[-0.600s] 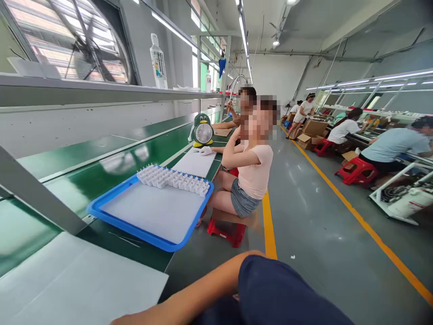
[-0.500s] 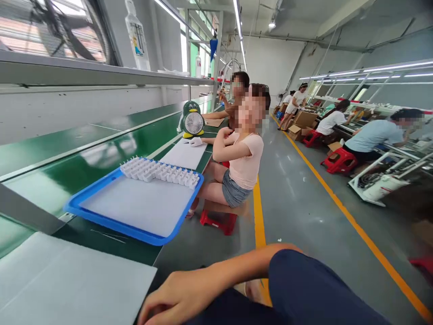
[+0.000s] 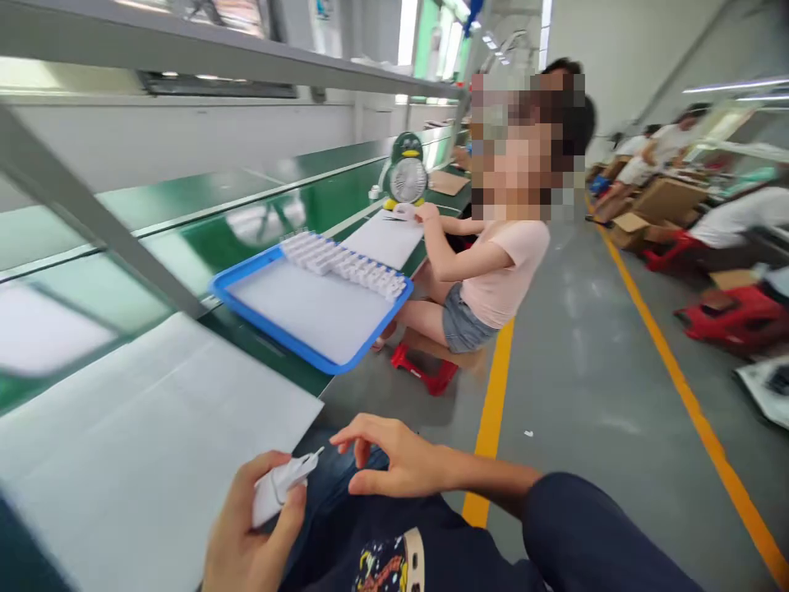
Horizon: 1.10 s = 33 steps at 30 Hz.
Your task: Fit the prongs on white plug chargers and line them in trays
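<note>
In my left hand (image 3: 250,526) is a small white plastic part (image 3: 280,485), apparently wrapped with a thin white cord. A thin tip sticks out from it on the right. My fingers and thumb close around its sides, above my lap. My right hand (image 3: 398,456) hovers just to the right of that tip, apart from it, with bent, separated fingers and nothing in them. Left of both hands, a white sheet (image 3: 148,436) covers the near part of the bench. Beyond it lies a blue tray (image 3: 296,333) with rows of similar-looking white parts (image 3: 342,263) along its far side.
A co-worker (image 3: 505,255) sits past the tray on a red stool (image 3: 425,370), hands over another white sheet (image 3: 385,238). A penguin-shaped fan (image 3: 408,173) stands on the green bench. A metal post (image 3: 104,214) rises at left. Yellow lines (image 3: 671,370) mark the floor at right.
The view has swung down and left. My left hand has come into view with the white part, and my right hand has lifted from the sheet's corner. The co-worker's raised arm has lowered to the bench.
</note>
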{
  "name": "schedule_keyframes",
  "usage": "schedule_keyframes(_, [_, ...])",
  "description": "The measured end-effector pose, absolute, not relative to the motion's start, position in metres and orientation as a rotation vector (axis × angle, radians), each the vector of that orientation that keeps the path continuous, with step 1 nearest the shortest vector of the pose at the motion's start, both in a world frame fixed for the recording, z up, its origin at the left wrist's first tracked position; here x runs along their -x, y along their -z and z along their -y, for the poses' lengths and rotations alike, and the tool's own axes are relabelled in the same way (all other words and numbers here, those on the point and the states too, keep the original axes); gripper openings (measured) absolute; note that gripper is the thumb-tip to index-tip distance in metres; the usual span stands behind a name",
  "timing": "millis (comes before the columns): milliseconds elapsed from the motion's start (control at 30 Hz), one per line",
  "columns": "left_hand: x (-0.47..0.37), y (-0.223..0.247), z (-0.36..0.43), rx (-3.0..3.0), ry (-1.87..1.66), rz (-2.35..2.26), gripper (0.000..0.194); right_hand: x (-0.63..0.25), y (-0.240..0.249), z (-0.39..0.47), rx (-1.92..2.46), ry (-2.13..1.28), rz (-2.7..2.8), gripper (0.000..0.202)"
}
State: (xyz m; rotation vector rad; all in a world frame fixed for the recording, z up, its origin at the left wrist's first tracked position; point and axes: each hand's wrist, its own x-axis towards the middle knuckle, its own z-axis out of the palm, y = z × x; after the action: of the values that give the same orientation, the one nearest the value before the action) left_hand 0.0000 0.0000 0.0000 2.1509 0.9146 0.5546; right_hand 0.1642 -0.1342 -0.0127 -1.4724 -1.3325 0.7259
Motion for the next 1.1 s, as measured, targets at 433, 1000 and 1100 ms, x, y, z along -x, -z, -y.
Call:
schedule_keyframes(433, [0.083,-0.004,0.024,-1.865,-0.582,-1.126,0.040,-0.127,-0.005,0.003,0.746,-1.022,2.063,0.018])
schedule_keyframes(1000, [0.081,0.030,-0.001,-1.742,-0.558,-0.989,0.033,-0.136,0.014,-0.019,1.074,-1.197,2.088,0.012])
schedule_keyframes(1100, [0.080,0.032,-0.005,-1.799,-0.541,-1.008,0.032,-0.135,0.014,-0.024,1.122,-1.230,2.072,0.011])
